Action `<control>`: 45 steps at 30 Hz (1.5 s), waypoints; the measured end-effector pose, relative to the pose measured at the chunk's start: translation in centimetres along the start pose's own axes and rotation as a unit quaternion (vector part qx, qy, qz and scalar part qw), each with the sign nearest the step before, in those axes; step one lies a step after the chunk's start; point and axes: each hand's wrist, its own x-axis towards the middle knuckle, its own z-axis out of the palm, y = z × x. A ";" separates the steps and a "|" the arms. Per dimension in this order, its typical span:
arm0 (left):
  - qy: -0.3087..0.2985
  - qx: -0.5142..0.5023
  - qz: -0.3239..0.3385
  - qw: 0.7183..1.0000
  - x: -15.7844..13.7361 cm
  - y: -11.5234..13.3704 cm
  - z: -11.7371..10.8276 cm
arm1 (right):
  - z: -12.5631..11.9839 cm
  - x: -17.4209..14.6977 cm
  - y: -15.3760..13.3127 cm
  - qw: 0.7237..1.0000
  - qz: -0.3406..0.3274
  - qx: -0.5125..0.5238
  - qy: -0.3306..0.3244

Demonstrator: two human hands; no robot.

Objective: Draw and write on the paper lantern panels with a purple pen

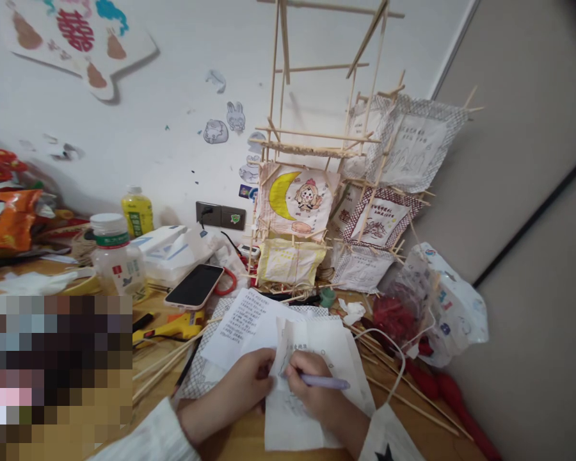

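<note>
A light purple pen (324, 382) is gripped in my right hand (312, 384), its tip down on a thin white sheet of paper (288, 432). The sheet carries a line of handwritten characters and some faint drawn outlines, partly covered by my right hand. At the sheet's left edge, my left hand (247, 384) has its fingers curled and pinches the paper. Behind the left hand lies a white page of handwritten lines (237, 323). Under these pages, a sheet with a crosshatched border (199, 378) shows at the left.
A stick frame with drawn paper panels (297, 198) stands behind the pages. Leftward are a phone (194, 286), a yellow glue gun (173, 330), a clear bottle (118, 256) and a tissue pack (166, 250). Thin wooden sticks (413, 400) and plastic bags (441, 307) lie rightward.
</note>
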 end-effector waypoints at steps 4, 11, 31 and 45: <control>-0.001 -0.006 0.000 1.000 0.0 -0.1 0.0 | 0.0 0.1 0.0 1.000 0.002 -0.005 -0.008; -0.003 -0.005 0.004 1.000 -0.1 0.3 0.0 | -0.1 0.0 -0.2 1.000 0.004 0.004 -0.013; 0.004 0.005 -0.005 1.000 -0.1 0.6 0.0 | 0.0 0.0 -0.4 1.000 -0.017 -0.002 -0.022; -0.006 -0.010 -0.012 1.000 -0.2 1.0 0.0 | 0.3 -0.2 0.1 0.999 -0.018 -0.039 -0.003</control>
